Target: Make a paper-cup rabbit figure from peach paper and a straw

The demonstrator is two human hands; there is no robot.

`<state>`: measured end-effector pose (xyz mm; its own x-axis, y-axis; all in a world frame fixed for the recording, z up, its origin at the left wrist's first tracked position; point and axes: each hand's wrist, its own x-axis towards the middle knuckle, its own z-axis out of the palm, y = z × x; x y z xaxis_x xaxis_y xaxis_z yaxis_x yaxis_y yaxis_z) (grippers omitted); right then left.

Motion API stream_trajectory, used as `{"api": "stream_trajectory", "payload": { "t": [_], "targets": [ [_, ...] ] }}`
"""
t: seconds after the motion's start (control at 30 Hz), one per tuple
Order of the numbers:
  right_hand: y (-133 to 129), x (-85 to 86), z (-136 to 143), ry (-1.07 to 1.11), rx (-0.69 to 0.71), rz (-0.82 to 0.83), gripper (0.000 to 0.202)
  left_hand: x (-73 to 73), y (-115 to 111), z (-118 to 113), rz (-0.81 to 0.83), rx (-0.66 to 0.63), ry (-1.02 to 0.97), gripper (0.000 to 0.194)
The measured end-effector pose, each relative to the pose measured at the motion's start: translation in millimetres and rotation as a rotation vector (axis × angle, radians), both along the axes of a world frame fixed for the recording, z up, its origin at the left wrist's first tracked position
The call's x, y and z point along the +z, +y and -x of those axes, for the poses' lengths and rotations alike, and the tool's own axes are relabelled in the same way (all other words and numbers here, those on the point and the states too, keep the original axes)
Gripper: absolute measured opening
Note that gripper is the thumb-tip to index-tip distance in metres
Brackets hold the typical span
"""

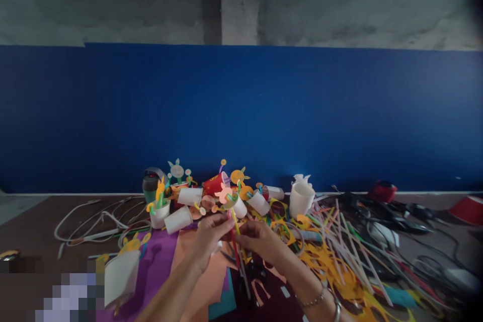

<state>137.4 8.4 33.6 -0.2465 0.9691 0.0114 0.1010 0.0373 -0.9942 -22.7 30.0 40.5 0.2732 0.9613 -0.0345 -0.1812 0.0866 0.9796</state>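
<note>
My left hand [209, 237] and my right hand [259, 239] meet over the middle of the table. Both pinch a small bundle of thin straws [234, 234], red and yellow among them, which stands nearly upright between the fingers. A pink paper flower shape [225, 193] sits just above the straw tops. Behind the hands lies a heap of small white paper cups [178, 220] with paper flowers on straws stuck in them. Sheets of purple [156, 266] and orange paper [206, 287] lie under my forearms.
A pile of loose straws [349, 251] and orange paper scraps [332, 266] spreads to the right. A taller white cup [301, 199] stands behind them. White cables [94, 221] lie at left, dark cables [400, 231] and red objects [383, 191] at right. A blue wall panel [241, 115] backs the table.
</note>
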Motion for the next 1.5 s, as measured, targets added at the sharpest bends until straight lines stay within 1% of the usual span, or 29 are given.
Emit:
{"api": "stream_trajectory", "payload": {
  "t": [0.13,0.2,0.27,0.3,0.33,0.4,0.47,0.5,0.53,0.6,0.67,0.77,0.87,1.0,1.1,1.27,1.37,1.43,1.5],
  "targets": [
    [0.9,1.6,-0.6,0.020,-0.048,-0.032,0.028,6.1,1.0,4.3,-0.061,-0.050,0.098,0.034],
    [1.9,4.3,-1.5,0.079,-0.092,0.001,0.029,10.2,4.3,10.5,-0.117,0.002,0.174,0.037],
    [3.0,6.7,-2.7,0.159,-0.138,0.043,0.031,14.3,6.9,16.5,-0.188,0.094,0.251,0.037],
    [3.4,7.6,-3.0,0.194,-0.155,0.057,0.032,15.8,7.2,18.3,-0.210,0.113,0.281,0.037],
    [3.6,8.3,-3.2,0.222,-0.171,0.067,0.032,16.6,6.7,18.8,-0.208,0.092,0.301,0.036],
    [3.5,9.0,-2.5,0.262,-0.202,0.062,0.033,15.6,3.4,15.9,-0.167,-0.022,0.321,0.035],
    [3.0,8.8,-1.2,0.278,-0.223,0.042,0.034,10.6,-0.9,9.1,-0.142,-0.129,0.307,0.033],
    [2.7,8.5,-0.7,0.282,-0.224,0.034,0.034,7.1,-2.7,5.3,-0.143,-0.162,0.289,0.031],
    [2.6,8.2,-0.4,0.283,-0.222,0.027,0.034,3.3,-4.0,1.7,-0.146,-0.171,0.270,0.028],
    [2.8,7.7,-0.7,0.286,-0.205,0.024,0.036,-3.0,-5.2,-3.4,-0.143,-0.132,0.262,0.021],
    [3.5,7.9,-2.1,0.297,-0.188,0.014,0.037,-5.6,-5.8,-5.4,-0.176,-0.095,0.279,0.013],
    [4.2,9.2,-5.1,0.289,-0.225,-0.029,0.037,-1.2,-8.7,-4.9,-0.288,-0.075,0.343,0.008],
    [3.7,10.7,-9.3,0.266,-0.269,-0.039,0.035,7.4,-12.8,-3.0,-0.435,-0.068,0.425,0.011],
    [2.7,12.2,-18.3,0.289,-0.185,0.023,0.030,15.9,-14.4,2.3,-0.645,-0.070,0.517,0.014],
    [3.3,13.6,-25.6,0.287,-0.100,0.049,0.028,21.3,-13.2,8.0,-0.710,-0.109,0.535,0.017],
    [4.0,17.2,-29.6,0.252,-0.094,0.077,0.028,27.7,-10.5,15.5,-0.686,-0.167,0.520,0.019],
    [1.4,20.7,-30.2,0.209,-0.038,0.099,0.027,27.6,-9.0,18.6,-0.670,-0.196,0.480,0.018],
    [-1.1,22.8,-31.5,0.184,0.011,0.141,0.026,26.5,-7.9,20.0,-0.618,-0.207,0.453,0.016],
    [-3.3,23.7,-32.7,0.160,0.055,0.170,0.026,25.2,-6.6,20.6,-0.528,-0.213,0.425,0.016]
  ]
}}
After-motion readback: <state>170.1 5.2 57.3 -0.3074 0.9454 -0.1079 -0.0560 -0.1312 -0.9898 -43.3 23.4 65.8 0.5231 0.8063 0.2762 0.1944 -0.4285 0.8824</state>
